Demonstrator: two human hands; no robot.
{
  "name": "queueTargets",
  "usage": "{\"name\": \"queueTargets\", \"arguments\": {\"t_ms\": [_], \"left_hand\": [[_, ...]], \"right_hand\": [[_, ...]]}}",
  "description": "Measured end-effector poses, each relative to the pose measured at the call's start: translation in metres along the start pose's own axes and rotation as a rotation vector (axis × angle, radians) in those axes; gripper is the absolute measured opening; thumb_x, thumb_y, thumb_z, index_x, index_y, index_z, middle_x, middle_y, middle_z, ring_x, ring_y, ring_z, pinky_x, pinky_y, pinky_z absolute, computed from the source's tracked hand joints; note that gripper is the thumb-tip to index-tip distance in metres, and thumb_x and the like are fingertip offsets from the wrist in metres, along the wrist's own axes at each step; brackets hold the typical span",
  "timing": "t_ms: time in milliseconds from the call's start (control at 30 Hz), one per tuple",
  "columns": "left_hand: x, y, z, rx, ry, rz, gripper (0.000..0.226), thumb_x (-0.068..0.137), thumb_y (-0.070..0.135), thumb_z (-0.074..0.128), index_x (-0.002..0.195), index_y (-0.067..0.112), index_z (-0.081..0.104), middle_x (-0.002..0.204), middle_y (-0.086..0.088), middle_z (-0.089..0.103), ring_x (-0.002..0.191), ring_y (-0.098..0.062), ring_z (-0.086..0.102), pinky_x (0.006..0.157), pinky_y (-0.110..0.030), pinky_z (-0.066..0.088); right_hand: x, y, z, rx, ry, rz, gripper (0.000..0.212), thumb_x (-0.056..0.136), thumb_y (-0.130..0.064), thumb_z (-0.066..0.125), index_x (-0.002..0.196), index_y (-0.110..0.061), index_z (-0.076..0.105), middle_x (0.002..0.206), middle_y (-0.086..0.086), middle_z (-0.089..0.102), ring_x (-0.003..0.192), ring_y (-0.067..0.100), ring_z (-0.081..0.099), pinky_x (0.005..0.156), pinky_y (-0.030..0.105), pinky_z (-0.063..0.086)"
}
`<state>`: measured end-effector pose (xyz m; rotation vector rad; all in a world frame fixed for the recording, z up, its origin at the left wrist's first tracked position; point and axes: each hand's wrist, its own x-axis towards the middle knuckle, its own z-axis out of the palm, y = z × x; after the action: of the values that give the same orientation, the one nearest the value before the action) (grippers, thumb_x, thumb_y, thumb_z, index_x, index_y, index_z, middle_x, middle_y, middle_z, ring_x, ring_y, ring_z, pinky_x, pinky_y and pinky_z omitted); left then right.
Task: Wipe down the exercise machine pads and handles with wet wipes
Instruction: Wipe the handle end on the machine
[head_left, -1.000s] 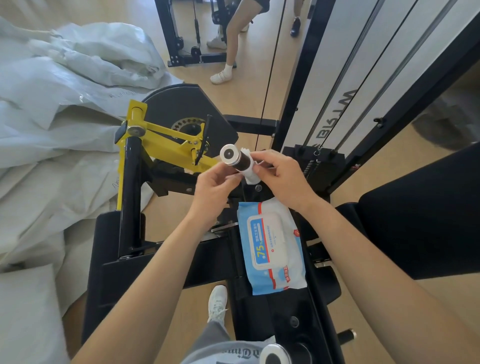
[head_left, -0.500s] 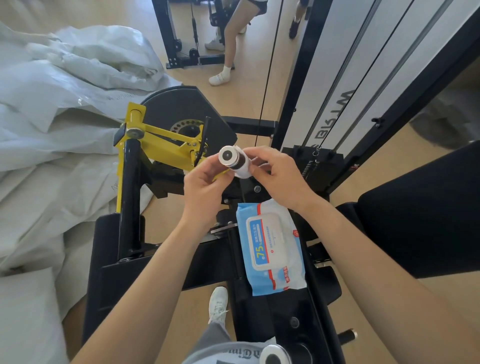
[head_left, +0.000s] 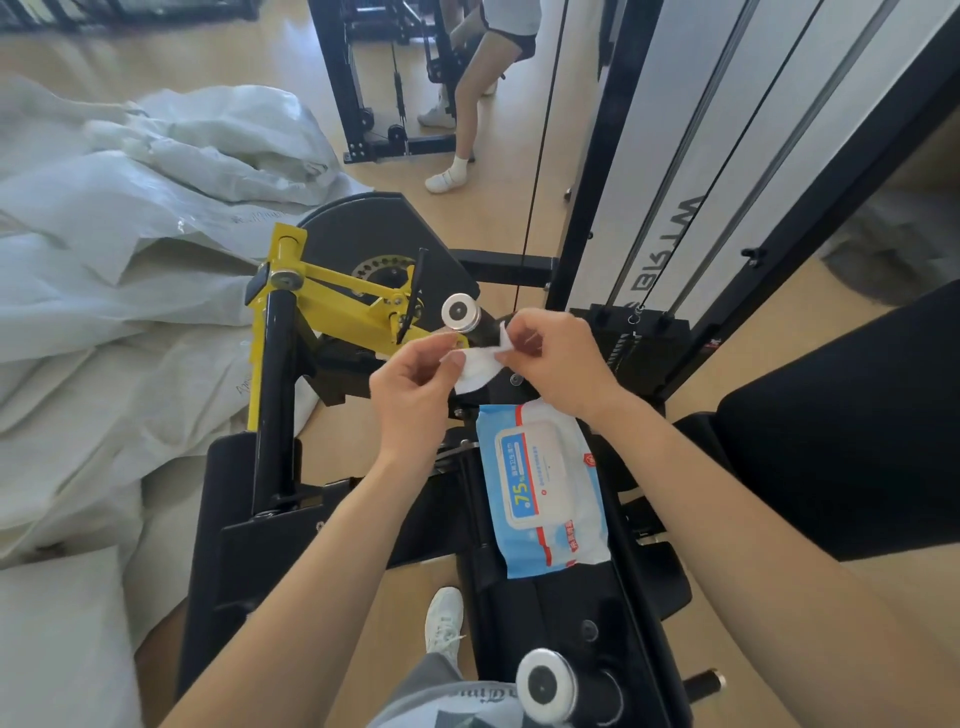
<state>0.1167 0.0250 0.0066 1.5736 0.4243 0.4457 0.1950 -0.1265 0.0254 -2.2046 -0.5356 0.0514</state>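
Two hands work at the middle of the view, with one white wet wipe (head_left: 475, 366) stretched between them. The left hand (head_left: 415, 387) pinches the wipe's near-left edge between thumb and fingertips; the right hand (head_left: 553, 358) pinches its far-right corner the same way, so both hands are closed on the wipe. The wipe is small, damp-looking and slightly crumpled, with one corner sticking up by the right thumb.

Two handles with round silver end caps show. One handle (head_left: 462, 314) sits just beyond the hands, its cap facing the camera and its black grip running back behind the wipe; whether the wipe touches the grip cannot be told. The second handle (head_left: 545, 686) is well below the hands, near the bottom edge.

One pack of wet wipes (head_left: 540, 483) lies flat on the machine's black frame (head_left: 566, 608) directly under the right wrist. It is blue and white with a closed white flip lid and a large "75%" printed on its label.

One yellow lever arm (head_left: 332, 299) sits left of the hands, in front of one black round cam plate (head_left: 374, 244). A black seat pad (head_left: 841, 441) lies to the right of the right forearm. Crumpled white plastic sheeting (head_left: 130, 234) covers the floor far left of the hands. Beyond the hands, a second person's legs (head_left: 467, 119) stand beside another black machine. One white shoe (head_left: 443, 618) shows between the forearms.
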Motion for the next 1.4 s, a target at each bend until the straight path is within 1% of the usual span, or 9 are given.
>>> {"name": "queueTargets", "arguments": {"t_ms": [200, 300, 433, 600, 867, 1000, 1133, 1233, 1400], "left_hand": [[-0.028, 0.017, -0.017, 0.124, -0.118, 0.112, 0.015, 0.099, 0.016, 0.066, 0.103, 0.027, 0.074, 0.095, 0.011, 0.076, 0.091, -0.008, 0.07, 0.077, -0.017, 0.057], [-0.045, 0.034, -0.03, 0.109, -0.208, 0.153, 0.014, 0.098, 0.012, 0.066, 0.099, 0.024, 0.074, 0.094, 0.007, 0.075, 0.093, -0.013, 0.071, 0.078, -0.022, 0.058], [-0.079, 0.046, -0.047, 0.045, -0.386, 0.137, 0.008, 0.097, 0.015, 0.065, 0.1, 0.012, 0.071, 0.094, 0.004, 0.074, 0.092, -0.014, 0.07, 0.078, -0.022, 0.056], [-0.134, 0.031, -0.065, -0.12, -0.464, -0.043, 0.021, 0.089, 0.028, 0.069, 0.095, 0.008, 0.072, 0.092, -0.005, 0.071, 0.088, -0.019, 0.066, 0.075, -0.027, 0.055], [-0.2, 0.015, -0.065, -0.385, -0.502, -0.156, 0.01, 0.075, 0.02, 0.077, 0.079, 0.015, 0.07, 0.084, -0.011, 0.065, 0.078, -0.029, 0.056, 0.071, -0.038, 0.046], [-0.201, 0.015, -0.068, -0.481, -0.545, -0.237, 0.02, 0.071, 0.029, 0.075, 0.081, 0.012, 0.071, 0.085, -0.011, 0.066, 0.077, -0.029, 0.057, 0.067, -0.037, 0.046], [-0.194, 0.01, -0.071, -0.451, -0.588, -0.228, 0.014, 0.069, 0.01, 0.066, 0.08, 0.014, 0.072, 0.09, -0.009, 0.069, 0.08, -0.024, 0.063, 0.069, -0.034, 0.052], [-0.192, 0.01, -0.074, -0.404, -0.688, -0.149, 0.019, 0.075, 0.006, 0.075, 0.091, 0.015, 0.07, 0.102, -0.015, 0.07, 0.091, -0.031, 0.065, 0.079, -0.04, 0.054], [-0.186, 0.01, -0.075, -0.358, -0.737, -0.103, 0.032, 0.078, 0.018, 0.084, 0.107, 0.017, 0.069, 0.105, -0.012, 0.072, 0.095, -0.032, 0.069, 0.085, -0.044, 0.056]], "right_hand": [[-0.038, -0.02, -0.014, 0.119, 0.106, -0.071, 0.021, 0.088, -0.016, 0.077, 0.08, -0.024, 0.059, 0.112, -0.01, 0.065, 0.098, 0.005, 0.063, 0.08, 0.008, 0.051], [-0.069, -0.034, -0.031, 0.242, 0.025, -0.024, 0.024, 0.087, -0.021, 0.077, 0.077, -0.026, 0.055, 0.12, -0.005, 0.071, 0.105, 0.009, 0.067, 0.087, 0.016, 0.055], [-0.119, -0.043, -0.046, 0.465, -0.043, 0.086, 0.022, 0.084, -0.006, 0.077, 0.084, -0.015, 0.056, 0.097, 0.005, 0.069, 0.1, 0.02, 0.071, 0.083, 0.033, 0.062], [-0.18, -0.038, -0.048, 0.661, -0.176, 0.149, 0.041, 0.084, 0.0, 0.077, 0.118, -0.015, 0.06, 0.103, -0.002, 0.071, 0.111, 0.016, 0.068, 0.083, 0.029, 0.061], [-0.234, -0.025, -0.05, 0.779, -0.393, 0.138, 0.021, 0.088, -0.011, 0.076, 0.106, -0.004, 0.069, 0.11, 0.008, 0.07, 0.11, 0.023, 0.067, 0.09, 0.036, 0.059], [-0.247, -0.028, -0.046, 0.84, -0.248, 0.141, 0.041, 0.099, -0.029, 0.059, 0.092, 0.009, 0.072, 0.111, 0.014, 0.068, 0.107, 0.034, 0.065, 0.093, 0.044, 0.054], [-0.259, -0.048, -0.031, 0.635, -0.009, 0.115, 0.022, 0.087, -0.023, 0.071, 0.103, -0.008, 0.074, 0.1, -0.001, 0.074, 0.097, 0.021, 0.071, 0.088, 0.029, 0.058], [-0.265, -0.06, -0.023, 0.542, 0.069, 0.113, 0.034, 0.083, -0.025, 0.073, 0.117, -0.025, 0.069, 0.101, -0.004, 0.071, 0.094, 0.022, 0.069, 0.088, 0.029, 0.059], [-0.285, -0.07, -0.012, 0.374, 0.204, 0.07, 0.031, 0.087, -0.006, 0.074, 0.118, -0.011, 0.073, 0.112, -0.002, 0.071, 0.107, 0.018, 0.068, 0.089, 0.024, 0.056]]}}
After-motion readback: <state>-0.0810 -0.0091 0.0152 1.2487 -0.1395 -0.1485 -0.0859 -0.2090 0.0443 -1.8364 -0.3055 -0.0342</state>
